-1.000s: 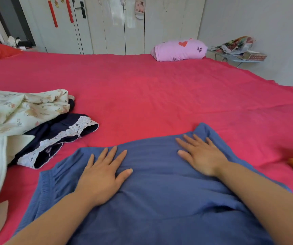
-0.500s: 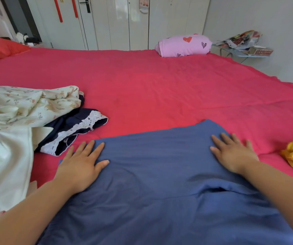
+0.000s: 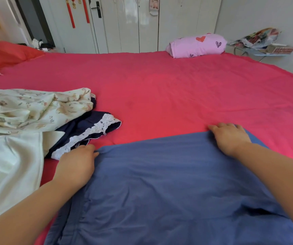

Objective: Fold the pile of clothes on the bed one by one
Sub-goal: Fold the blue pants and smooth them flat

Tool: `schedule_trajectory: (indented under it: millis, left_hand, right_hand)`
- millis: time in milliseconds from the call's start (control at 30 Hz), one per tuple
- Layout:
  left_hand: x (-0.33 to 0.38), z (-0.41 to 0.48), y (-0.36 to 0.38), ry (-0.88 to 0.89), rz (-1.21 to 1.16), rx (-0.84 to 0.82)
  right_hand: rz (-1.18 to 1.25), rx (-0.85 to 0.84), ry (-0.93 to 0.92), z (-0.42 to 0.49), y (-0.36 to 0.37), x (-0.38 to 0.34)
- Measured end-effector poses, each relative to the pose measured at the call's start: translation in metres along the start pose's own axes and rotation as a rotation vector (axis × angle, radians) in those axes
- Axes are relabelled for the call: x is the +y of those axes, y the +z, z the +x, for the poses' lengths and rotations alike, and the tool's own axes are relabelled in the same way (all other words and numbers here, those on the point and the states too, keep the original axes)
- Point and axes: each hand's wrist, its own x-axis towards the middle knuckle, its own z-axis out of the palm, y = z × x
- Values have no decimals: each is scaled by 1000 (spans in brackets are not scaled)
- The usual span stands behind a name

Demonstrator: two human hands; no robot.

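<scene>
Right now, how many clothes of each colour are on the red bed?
Blue: 1, the blue garment
Cream: 1, the floral garment
Navy: 1, the lace-trimmed navy garment
White: 1, the white garment
Pink: 1, the heart-print pink bundle
Total: 5

Of the person, only two hands and two forearms show, all bare from fingertips to the frame's lower edge. The left hand [image 3: 76, 167] appears at the far left corner of the blue garment [image 3: 159, 191], and the left forearm [image 3: 27, 209] appears beside the garment's left edge. The right hand [image 3: 230, 138] appears at the garment's far right corner, with rounded knuckles. The right forearm [image 3: 274, 170] appears over the garment's right side.
</scene>
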Motion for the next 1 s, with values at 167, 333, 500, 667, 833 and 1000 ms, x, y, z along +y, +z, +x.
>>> schedule_trajectory:
  millis: [167, 333, 500, 667, 833, 1000]
  left_hand:
    - [-9, 6, -9, -14, -88, 141]
    - [1, -3, -32, 28, -137, 178]
    - [-3, -30, -73, 43, -252, 260]
    - [-6, -77, -109, 139, -295, 330]
    - [-13, -145, -124, 271, -273, 316]
    - [-21, -221, -120, 459, -176, 165]
  right_hand:
    - [-109, 158, 43, 2, -6, 18]
    - [79, 221, -23, -14, -30, 37]
    - [138, 314, -94, -63, -70, 69]
    - [145, 414, -187, -136, -102, 104]
    - [197, 497, -247, -238, -104, 123]
    - [210, 376, -189, -338, -77, 115]
